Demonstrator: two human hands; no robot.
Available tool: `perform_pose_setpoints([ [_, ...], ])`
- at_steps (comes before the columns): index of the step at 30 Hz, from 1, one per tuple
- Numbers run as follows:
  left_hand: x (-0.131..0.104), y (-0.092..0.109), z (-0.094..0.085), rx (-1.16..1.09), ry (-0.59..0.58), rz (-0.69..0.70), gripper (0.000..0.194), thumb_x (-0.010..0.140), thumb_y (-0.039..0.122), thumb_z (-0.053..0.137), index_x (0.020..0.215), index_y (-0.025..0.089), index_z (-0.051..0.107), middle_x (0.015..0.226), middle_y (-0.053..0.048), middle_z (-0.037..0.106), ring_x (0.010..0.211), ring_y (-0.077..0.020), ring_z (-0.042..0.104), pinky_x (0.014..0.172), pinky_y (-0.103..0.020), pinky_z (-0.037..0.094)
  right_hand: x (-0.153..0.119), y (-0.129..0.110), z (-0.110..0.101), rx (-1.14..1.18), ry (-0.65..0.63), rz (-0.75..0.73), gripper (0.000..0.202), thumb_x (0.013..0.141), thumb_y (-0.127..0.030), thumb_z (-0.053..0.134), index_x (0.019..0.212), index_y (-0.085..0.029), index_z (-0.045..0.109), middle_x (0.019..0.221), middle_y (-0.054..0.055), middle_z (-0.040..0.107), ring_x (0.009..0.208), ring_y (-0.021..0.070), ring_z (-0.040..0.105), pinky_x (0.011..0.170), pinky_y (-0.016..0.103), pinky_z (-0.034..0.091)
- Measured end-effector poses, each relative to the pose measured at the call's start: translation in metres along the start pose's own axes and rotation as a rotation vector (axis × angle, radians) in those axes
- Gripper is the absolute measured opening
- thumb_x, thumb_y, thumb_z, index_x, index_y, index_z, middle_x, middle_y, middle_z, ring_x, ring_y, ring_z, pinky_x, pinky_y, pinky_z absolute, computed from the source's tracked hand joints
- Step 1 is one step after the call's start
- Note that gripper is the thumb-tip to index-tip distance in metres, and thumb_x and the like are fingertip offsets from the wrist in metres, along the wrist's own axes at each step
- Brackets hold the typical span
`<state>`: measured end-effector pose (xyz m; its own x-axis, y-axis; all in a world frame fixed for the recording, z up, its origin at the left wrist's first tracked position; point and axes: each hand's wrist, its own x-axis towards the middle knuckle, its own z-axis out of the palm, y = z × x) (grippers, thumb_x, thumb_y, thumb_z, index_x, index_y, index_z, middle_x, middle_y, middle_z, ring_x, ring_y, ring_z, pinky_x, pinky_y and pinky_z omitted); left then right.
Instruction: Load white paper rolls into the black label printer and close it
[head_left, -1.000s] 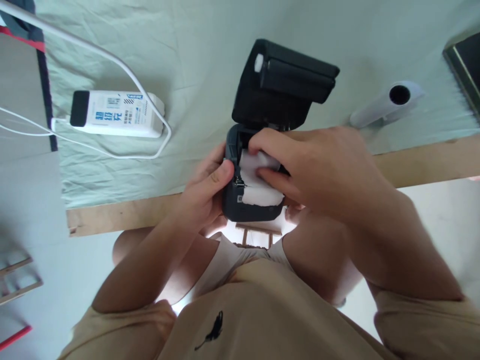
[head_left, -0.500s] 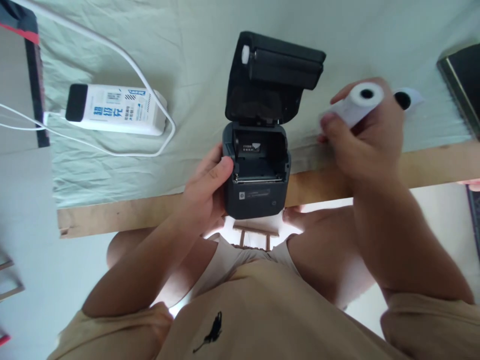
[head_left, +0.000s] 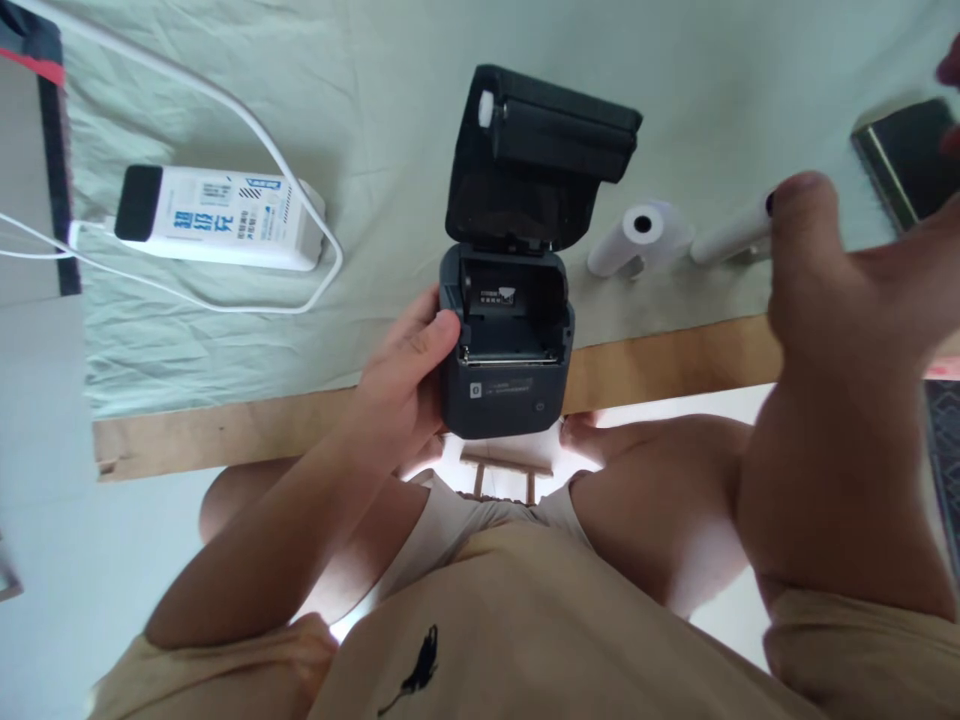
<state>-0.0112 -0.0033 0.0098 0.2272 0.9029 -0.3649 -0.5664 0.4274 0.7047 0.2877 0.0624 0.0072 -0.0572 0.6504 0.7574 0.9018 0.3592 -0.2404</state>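
Observation:
A dark portable printer (head_left: 506, 390) with its lid (head_left: 525, 150) raised is held at the table's front edge by my left hand (head_left: 412, 365), thumb on its left side. Its inner compartment shows no roll. To its right a white paper roll (head_left: 619, 245) stands on the cloth, and a second white roll (head_left: 731, 232) is farther right, partly behind my right hand. My right hand (head_left: 862, 270) is raised at the far right, thumb and fingers spread, holding nothing; some fingers run out of the picture.
A white power bank (head_left: 225, 218) with a white cable (head_left: 255, 120) lies on the left of the green cloth (head_left: 405, 60). A dark box (head_left: 911, 160) is at the far right. The wooden table edge (head_left: 225, 430) runs along the front.
My right hand has let go of the white roll, which now stands beside the printer, and has moved right with its fingers spread. My left hand still holds the printer.

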Motion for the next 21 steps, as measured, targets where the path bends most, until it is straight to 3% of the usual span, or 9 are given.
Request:
perform_pose_setpoints([
  [2, 0.0, 0.001, 0.0, -0.001, 0.003, 0.001, 0.029, 0.091, 0.037, 0.075, 0.107, 0.013, 0.072, 0.088, -0.002, 0.081, 0.071, -0.0146, 0.076, 0.06, -0.023, 0.061, -0.002, 0.028, 0.003, -0.036, -0.036, 0.07, 0.068, 0.07, -0.046, 0.084, 0.128, -0.013, 0.072, 0.12, 0.017, 0.071, 0.102, 0.0335, 0.072, 0.075, 0.042, 0.048],
  [3, 0.0, 0.001, 0.0, -0.003, 0.008, 0.006, 0.029, 0.091, 0.037, 0.075, 0.106, 0.013, 0.072, 0.087, -0.002, 0.081, 0.071, -0.0148, 0.076, 0.061, -0.023, 0.061, -0.004, 0.04, 0.007, -0.025, -0.119, 0.15, 0.07, 0.067, -0.043, 0.087, 0.128, -0.013, 0.072, 0.122, 0.018, 0.07, 0.098, 0.0302, 0.073, 0.071, 0.039, 0.048],
  [5, 0.0, 0.002, 0.001, -0.005, 0.018, 0.015, 0.028, 0.09, 0.036, 0.076, 0.103, 0.012, 0.072, 0.086, -0.002, 0.081, 0.071, -0.0155, 0.077, 0.061, -0.024, 0.062, -0.008, 0.055, 0.016, -0.054, -0.201, 0.251, 0.056, 0.069, -0.04, 0.087, 0.118, -0.015, 0.077, 0.112, 0.016, 0.072, 0.093, 0.0257, 0.072, 0.071, 0.036, 0.049],
  [7, 0.001, 0.003, 0.003, 0.007, 0.024, 0.012, 0.028, 0.09, 0.037, 0.076, 0.102, 0.012, 0.071, 0.085, -0.003, 0.08, 0.068, -0.0167, 0.076, 0.057, -0.025, 0.062, -0.012, 0.06, 0.023, -0.021, -0.237, 0.242, 0.045, 0.074, -0.04, 0.084, 0.112, -0.017, 0.078, 0.104, 0.014, 0.073, 0.093, 0.0245, 0.072, 0.076, 0.036, 0.051],
  [9, 0.001, 0.003, 0.004, 0.014, 0.026, 0.006, 0.028, 0.09, 0.037, 0.075, 0.102, 0.012, 0.071, 0.084, -0.003, 0.08, 0.067, -0.0174, 0.076, 0.055, -0.026, 0.061, -0.014, 0.057, 0.023, 0.071, -0.246, 0.171, 0.05, 0.077, -0.045, 0.081, 0.118, -0.016, 0.075, 0.107, 0.016, 0.072, 0.094, 0.0241, 0.071, 0.079, 0.036, 0.052],
  [12, 0.001, 0.002, 0.005, 0.01, 0.033, 0.01, 0.027, 0.089, 0.036, 0.076, 0.101, 0.012, 0.072, 0.084, -0.003, 0.08, 0.068, -0.0168, 0.076, 0.058, -0.025, 0.062, -0.013, 0.05, 0.019, 0.077, -0.323, 0.149, 0.068, 0.068, -0.052, 0.086, 0.125, -0.018, 0.071, 0.116, 0.017, 0.071, 0.096, 0.0244, 0.071, 0.078, 0.037, 0.052],
  [15, 0.001, 0.002, 0.005, 0.02, 0.035, 0.008, 0.025, 0.089, 0.037, 0.075, 0.099, 0.014, 0.072, 0.083, -0.002, 0.08, 0.067, -0.0154, 0.075, 0.057, -0.024, 0.061, -0.014, 0.052, 0.015, -0.013, -0.417, 0.171, 0.063, 0.067, -0.049, 0.086, 0.123, -0.025, 0.074, 0.11, 0.012, 0.073, 0.089, 0.0219, 0.069, 0.073, 0.036, 0.05],
  [18, 0.002, 0.002, 0.004, 0.033, 0.03, 0.011, 0.026, 0.089, 0.039, 0.075, 0.098, 0.014, 0.073, 0.083, -0.002, 0.079, 0.067, -0.0155, 0.074, 0.057, -0.024, 0.059, -0.017, 0.061, 0.015, 0.008, -0.369, 0.128, 0.056, 0.071, -0.049, 0.082, 0.122, -0.026, 0.075, 0.105, 0.011, 0.073, 0.087, 0.0218, 0.068, 0.074, 0.036, 0.05],
  [21, 0.002, 0.002, 0.003, 0.038, 0.031, 0.007, 0.026, 0.088, 0.038, 0.075, 0.099, 0.015, 0.074, 0.082, -0.002, 0.079, 0.065, -0.0159, 0.072, 0.054, -0.025, 0.056, -0.013, 0.057, 0.015, 0.144, -0.168, 0.158, 0.078, 0.064, -0.056, 0.087, 0.132, -0.025, 0.065, 0.112, 0.01, 0.07, 0.094, 0.0252, 0.067, 0.077, 0.038, 0.049],
])
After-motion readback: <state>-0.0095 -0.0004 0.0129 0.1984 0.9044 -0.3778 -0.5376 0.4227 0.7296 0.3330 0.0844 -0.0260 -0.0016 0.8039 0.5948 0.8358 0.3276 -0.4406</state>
